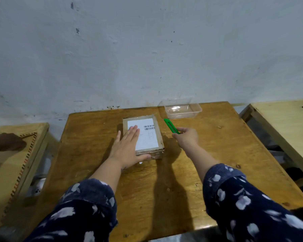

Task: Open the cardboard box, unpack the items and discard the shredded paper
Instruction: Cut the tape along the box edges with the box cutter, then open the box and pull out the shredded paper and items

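- On the worktop (182,180) sits the brown box (143,135), shut and taped.
- Left hand (128,145) lies flat on the box, fingers straight, holding it down.
- Right hand (186,137) pinches a green cutter (171,126) beside the box.
- Nothing is cut yet; opening, unpacking and throwing paper away all remain.
- Clear tub (180,108) waits behind.

Dark navy sleeves (87,206) bear pale floral blotches.

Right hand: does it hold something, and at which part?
The right hand grips the green cutter by its near end; the far end points away, beside the cardboard box.
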